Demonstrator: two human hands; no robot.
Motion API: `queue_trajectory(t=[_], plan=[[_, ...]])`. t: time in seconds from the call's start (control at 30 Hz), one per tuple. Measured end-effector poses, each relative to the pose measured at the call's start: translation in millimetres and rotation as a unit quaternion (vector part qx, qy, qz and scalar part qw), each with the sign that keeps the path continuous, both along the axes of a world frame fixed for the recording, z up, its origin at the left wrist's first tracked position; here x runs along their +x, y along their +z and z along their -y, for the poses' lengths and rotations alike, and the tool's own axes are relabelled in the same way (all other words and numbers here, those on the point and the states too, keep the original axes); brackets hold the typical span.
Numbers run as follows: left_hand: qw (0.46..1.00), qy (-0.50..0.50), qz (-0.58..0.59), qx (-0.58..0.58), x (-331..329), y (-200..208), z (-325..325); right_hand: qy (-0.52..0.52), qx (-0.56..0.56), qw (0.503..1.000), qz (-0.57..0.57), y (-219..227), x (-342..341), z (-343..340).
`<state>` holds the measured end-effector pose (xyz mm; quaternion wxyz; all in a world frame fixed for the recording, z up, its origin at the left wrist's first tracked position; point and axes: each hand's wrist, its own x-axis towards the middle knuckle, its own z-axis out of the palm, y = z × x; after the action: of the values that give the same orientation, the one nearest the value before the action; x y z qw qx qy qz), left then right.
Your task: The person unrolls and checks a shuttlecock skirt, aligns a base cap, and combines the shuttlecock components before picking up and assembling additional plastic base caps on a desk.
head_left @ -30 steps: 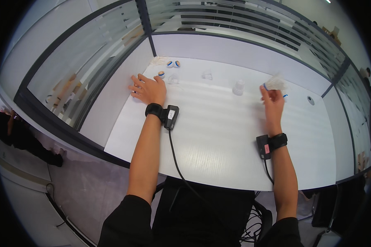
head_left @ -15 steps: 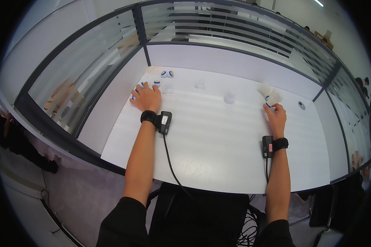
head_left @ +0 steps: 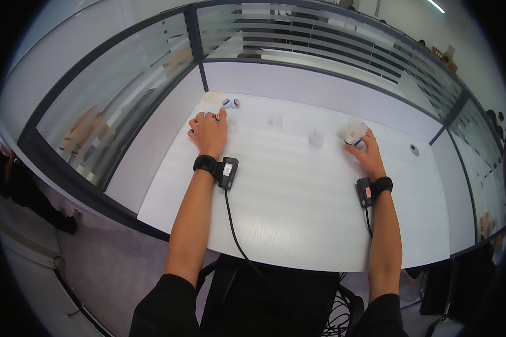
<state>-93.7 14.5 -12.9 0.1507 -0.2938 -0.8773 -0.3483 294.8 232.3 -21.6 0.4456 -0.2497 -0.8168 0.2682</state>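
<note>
1. Moved since half a second ago: my right grip (head_left: 370, 155) has shifted left and a bit away from me. My left grip (head_left: 209, 135) went from fingers spread over several blue-ringed pieces to fingers drawn in.
2. Right grip: thumb and fingers closed around a blue-banded white piece (head_left: 352, 138), thumb near the band. Two bits of blue show there, so I can't tell if it's one piece or two.
3. Pale see-through material (head_left: 356, 127) sits just behind my right fingers; outline is blurred.
4. Left grip: fingers partly curled, thumb pointing away from me. A blue-ringed piece with a tan top (head_left: 218, 117) shows between thumb and fingers. Can't tell whether I'm gripping it or just touching; my hand hides most of it.
5. Two tan-topped white pieces (head_left: 226, 103) with blue rings sit side by side beyond my left hand, near the far left corner of the counter (head_left: 287, 202).
6. Pale stringy heap (head_left: 212, 98) in that corner, just beside the pair.
7. Between my hands, well apart: a translucent cup (head_left: 316, 139) nearer the right one, and a smaller clear piece (head_left: 275, 121) farther back.
8. Round cable hole (head_left: 414, 150) in the counter, right of my right hand.
</note>
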Motion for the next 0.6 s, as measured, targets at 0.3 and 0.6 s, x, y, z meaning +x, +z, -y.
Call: queue_trajectory(t=[0.3, 0.6], plan=[[0.999, -0.042, 0.013, -0.018, 5, 3, 4, -0.164, 0.029, 0.985, 0.049, -16, 10, -12], [0.997, -0.071, -0.020, 0.007, -1, -11, 3, -0.528, -0.005, 0.849, -0.026, -34, 58, -24]])
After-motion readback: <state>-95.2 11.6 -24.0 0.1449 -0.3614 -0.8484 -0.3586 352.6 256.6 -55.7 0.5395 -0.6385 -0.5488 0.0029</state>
